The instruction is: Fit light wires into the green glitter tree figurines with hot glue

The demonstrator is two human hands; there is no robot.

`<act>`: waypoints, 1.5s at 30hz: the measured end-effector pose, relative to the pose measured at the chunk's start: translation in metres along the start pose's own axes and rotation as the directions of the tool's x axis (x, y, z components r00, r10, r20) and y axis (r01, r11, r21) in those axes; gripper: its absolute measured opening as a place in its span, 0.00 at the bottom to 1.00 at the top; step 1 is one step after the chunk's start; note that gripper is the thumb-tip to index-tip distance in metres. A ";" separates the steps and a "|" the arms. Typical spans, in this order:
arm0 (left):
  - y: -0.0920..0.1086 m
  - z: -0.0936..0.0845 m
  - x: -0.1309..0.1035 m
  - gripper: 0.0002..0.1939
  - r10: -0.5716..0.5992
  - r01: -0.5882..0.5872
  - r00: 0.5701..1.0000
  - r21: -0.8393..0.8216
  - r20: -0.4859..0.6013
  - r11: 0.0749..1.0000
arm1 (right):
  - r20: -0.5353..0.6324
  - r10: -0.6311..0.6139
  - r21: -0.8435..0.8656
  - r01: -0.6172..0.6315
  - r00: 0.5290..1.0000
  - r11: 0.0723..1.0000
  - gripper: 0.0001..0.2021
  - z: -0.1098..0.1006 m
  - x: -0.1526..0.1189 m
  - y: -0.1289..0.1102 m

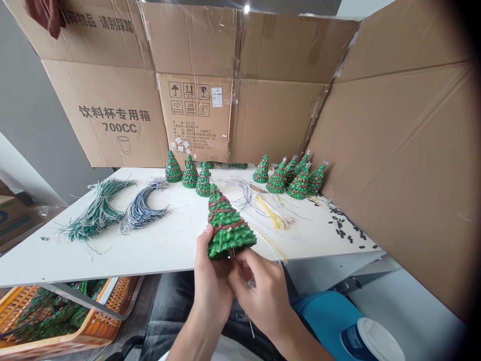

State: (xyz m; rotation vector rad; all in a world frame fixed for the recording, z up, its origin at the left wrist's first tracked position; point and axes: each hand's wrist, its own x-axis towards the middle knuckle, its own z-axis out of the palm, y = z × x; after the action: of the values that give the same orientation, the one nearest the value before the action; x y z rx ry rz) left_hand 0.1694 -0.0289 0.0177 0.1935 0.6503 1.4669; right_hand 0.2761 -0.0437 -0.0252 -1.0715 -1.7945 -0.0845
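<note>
A seated person holds a green tree ornament with red garland at the near edge of a white table, its tip leaning toward eleven o'clock. The left hand cups its lower side, thumb pressed on the branches, other fingers mostly hidden. The right hand's thumb and forefinger are closed together, apparently pinching thin wires at the tree's underside. From the seat, a green wire bundle lies at ten o'clock, small black pieces at two. The step looks like working the wires; next calls for steady support and a fine pinch.
</note>
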 end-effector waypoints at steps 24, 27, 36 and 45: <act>-0.012 0.003 -0.006 0.22 -0.089 0.088 0.996 -0.050 -0.018 0.995 | -0.131 0.099 0.187 -0.074 0.986 0.980 0.12 -0.010 0.003 -0.009; -0.017 0.003 -0.007 0.26 -0.120 0.121 0.992 -0.001 0.025 0.993 | -0.249 0.099 0.144 -0.064 0.964 0.988 0.16 -0.007 0.002 -0.007; -0.015 0.003 -0.004 0.20 -0.065 0.060 0.996 0.071 0.068 0.996 | -0.295 0.170 0.136 -0.135 0.940 0.981 0.19 -0.017 0.008 0.000; -0.014 -0.002 -0.009 0.21 -0.039 0.024 0.991 0.120 0.126 0.993 | -0.176 0.220 0.232 -0.176 0.960 0.956 0.17 -0.021 0.012 -0.007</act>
State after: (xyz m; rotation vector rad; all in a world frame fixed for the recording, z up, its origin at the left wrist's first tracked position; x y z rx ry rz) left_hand 0.1809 -0.0397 0.0113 0.3646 0.6333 1.3749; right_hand 0.2853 -0.0508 -0.0027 -1.0430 -1.4707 0.1188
